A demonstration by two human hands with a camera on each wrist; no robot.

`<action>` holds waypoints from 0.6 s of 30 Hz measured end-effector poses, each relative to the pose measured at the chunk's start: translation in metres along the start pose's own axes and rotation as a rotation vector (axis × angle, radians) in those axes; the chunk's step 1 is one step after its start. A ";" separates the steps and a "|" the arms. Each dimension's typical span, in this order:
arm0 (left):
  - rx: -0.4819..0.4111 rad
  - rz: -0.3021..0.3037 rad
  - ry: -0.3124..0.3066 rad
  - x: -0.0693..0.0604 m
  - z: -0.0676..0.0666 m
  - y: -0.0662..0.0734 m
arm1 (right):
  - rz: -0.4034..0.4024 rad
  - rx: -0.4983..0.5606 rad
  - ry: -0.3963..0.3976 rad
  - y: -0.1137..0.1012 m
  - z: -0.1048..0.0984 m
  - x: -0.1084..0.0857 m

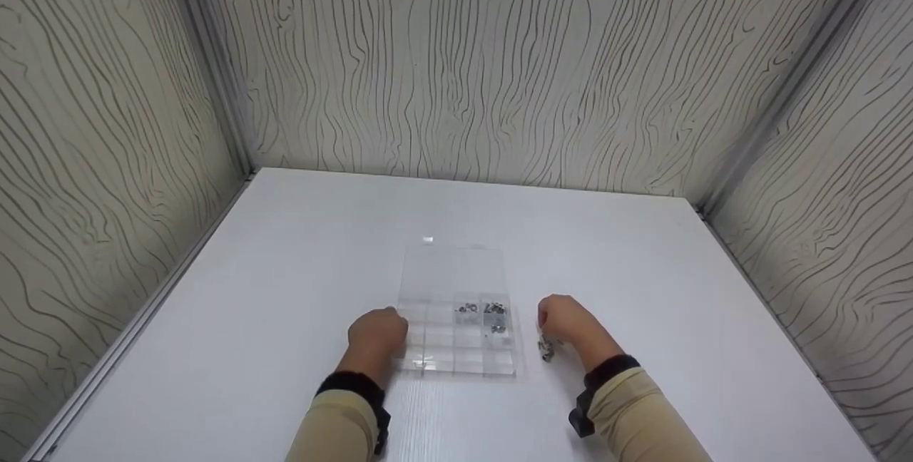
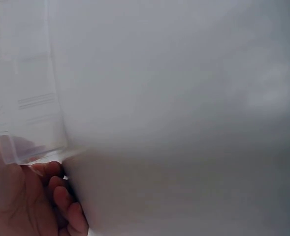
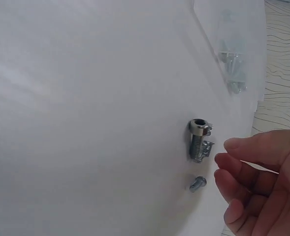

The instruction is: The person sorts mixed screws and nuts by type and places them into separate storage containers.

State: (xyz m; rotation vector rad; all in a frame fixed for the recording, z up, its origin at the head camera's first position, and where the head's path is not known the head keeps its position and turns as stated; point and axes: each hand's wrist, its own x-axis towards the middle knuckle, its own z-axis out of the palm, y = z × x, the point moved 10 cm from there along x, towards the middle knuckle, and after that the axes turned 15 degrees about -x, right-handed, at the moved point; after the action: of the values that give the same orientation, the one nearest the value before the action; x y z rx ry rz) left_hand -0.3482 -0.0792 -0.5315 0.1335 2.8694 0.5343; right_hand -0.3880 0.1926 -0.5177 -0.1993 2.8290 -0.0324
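A clear plastic compartment box (image 1: 439, 339) lies on the table, its transparent lid (image 1: 454, 271) folded back. My left hand (image 1: 378, 334) grips the box's left edge, and in the left wrist view its curled fingers (image 2: 75, 219) sit below a box corner. Small metal parts (image 1: 494, 308) lie in several compartments on the right side. To the right of the box, my right hand (image 1: 568, 321) hovers by a small group of loose screws (image 1: 546, 349). In the right wrist view a large socket-head screw (image 3: 197, 140) and a smaller screw (image 3: 198, 184) lie just beyond its slightly parted thumb and fingers, which hold nothing.
The white table (image 1: 321, 248) is bordered by wood-grain-patterned panels (image 1: 456, 63) at the back and both sides. Metal frame posts (image 1: 210, 66) stand at the back corners. A dark band (image 1: 592, 401) circles each wrist.
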 end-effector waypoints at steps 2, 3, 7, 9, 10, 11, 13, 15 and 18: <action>-0.008 -0.008 0.001 0.000 0.000 -0.001 | -0.006 0.001 0.015 0.001 0.001 0.000; -0.006 -0.010 0.001 0.000 0.000 -0.001 | -0.010 -0.002 0.022 0.001 0.002 0.000; 0.018 -0.005 -0.004 0.000 0.000 0.000 | -0.008 -0.013 0.041 0.003 0.006 0.002; 0.032 0.003 -0.005 0.000 0.000 0.001 | -0.003 -0.030 0.053 0.005 0.007 0.004; 0.036 0.006 -0.006 0.000 0.000 0.002 | 0.002 -0.036 0.057 0.006 0.008 0.005; 0.038 0.007 -0.003 0.000 -0.001 0.002 | 0.003 -0.042 0.062 0.006 0.008 0.005; 0.036 0.006 -0.004 0.000 -0.001 0.002 | 0.004 -0.052 0.070 0.007 0.009 0.007; 0.033 0.003 -0.008 0.000 0.000 0.001 | -0.005 -0.068 0.080 0.007 0.009 0.008; 0.029 0.007 -0.009 -0.001 0.000 0.002 | -0.022 -0.081 0.090 0.006 0.007 0.009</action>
State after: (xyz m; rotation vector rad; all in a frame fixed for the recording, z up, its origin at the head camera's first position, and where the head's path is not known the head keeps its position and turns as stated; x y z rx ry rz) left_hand -0.3474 -0.0779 -0.5303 0.1502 2.8698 0.4921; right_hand -0.3954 0.1973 -0.5275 -0.2523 2.9206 0.0699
